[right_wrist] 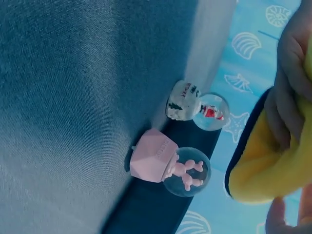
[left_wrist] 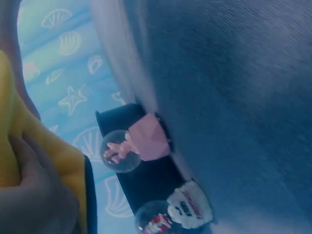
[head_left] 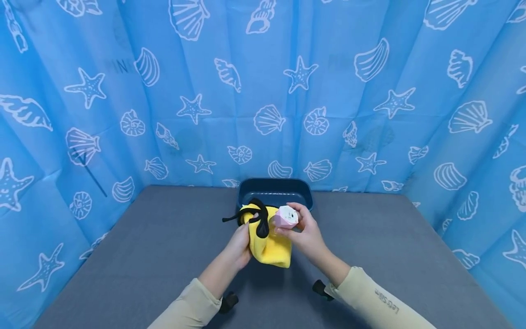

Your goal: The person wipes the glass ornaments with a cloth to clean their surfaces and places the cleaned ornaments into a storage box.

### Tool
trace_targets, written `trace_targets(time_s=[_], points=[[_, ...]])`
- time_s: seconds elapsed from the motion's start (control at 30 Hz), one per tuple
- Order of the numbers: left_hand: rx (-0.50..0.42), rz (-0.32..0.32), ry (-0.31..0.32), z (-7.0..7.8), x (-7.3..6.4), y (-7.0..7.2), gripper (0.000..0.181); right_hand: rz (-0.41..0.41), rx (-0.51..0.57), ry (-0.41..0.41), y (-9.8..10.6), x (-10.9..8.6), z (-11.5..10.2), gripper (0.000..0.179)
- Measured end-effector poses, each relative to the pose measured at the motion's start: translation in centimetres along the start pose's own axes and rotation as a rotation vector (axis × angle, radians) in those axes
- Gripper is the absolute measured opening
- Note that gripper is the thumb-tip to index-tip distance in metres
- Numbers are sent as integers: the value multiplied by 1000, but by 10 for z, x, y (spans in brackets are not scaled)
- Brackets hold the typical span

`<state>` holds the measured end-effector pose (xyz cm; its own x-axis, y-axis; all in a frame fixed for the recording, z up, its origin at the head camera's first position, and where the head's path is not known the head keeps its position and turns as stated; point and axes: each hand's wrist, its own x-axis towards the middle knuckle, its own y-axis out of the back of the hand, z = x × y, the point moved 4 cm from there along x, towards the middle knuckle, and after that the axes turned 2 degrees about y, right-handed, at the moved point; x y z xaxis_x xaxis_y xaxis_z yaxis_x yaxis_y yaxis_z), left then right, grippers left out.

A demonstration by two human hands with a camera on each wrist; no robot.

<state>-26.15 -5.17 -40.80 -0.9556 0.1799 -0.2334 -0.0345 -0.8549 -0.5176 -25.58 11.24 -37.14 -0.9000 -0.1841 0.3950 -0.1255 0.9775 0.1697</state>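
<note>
In the head view my left hand (head_left: 239, 243) grips a yellow cloth pouch (head_left: 273, 252) with a black drawstring (head_left: 261, 221). My right hand (head_left: 308, 232) pinches a pink faceted base (head_left: 286, 217) between thumb and fingers, its white underside facing up, right at the pouch. In the left wrist view, fingers (left_wrist: 39, 185) lie against the yellow cloth. Both wrist views show a snow globe with a pink base (right_wrist: 155, 155) and a pink balloon-dog figure, and another snow globe with a white base (right_wrist: 184, 101) and a red-and-white figure, standing upright on the table.
A dark blue bin (head_left: 275, 185) stands at the table's far edge, partly behind the pouch. The grey tabletop (head_left: 172, 228) stretches to both sides. A blue shell-patterned curtain (head_left: 263, 91) hangs around it. Black wrist-camera mounts (head_left: 228, 302) are under the sleeves.
</note>
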Motion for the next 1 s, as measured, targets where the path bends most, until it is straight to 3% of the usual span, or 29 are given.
trace_targets(time_s=[0.2,0.4,0.63,0.83,1.0], points=[[5,-10,-18,5,-2,7,26,-3,72,73,8,1,-4,54],[40,-47,-39,9,-6,9,27,-25,123,44,11,2,-5,53],[61,-13,-19,10,-6,12,27,-11,13,53,15,1,-7,57],[54,-9,-23,11,-6,12,27,-50,-17,92,15,2,-8,57],[44,-14,-17,10,-6,12,28,-82,-52,67,14,1,-8,58]])
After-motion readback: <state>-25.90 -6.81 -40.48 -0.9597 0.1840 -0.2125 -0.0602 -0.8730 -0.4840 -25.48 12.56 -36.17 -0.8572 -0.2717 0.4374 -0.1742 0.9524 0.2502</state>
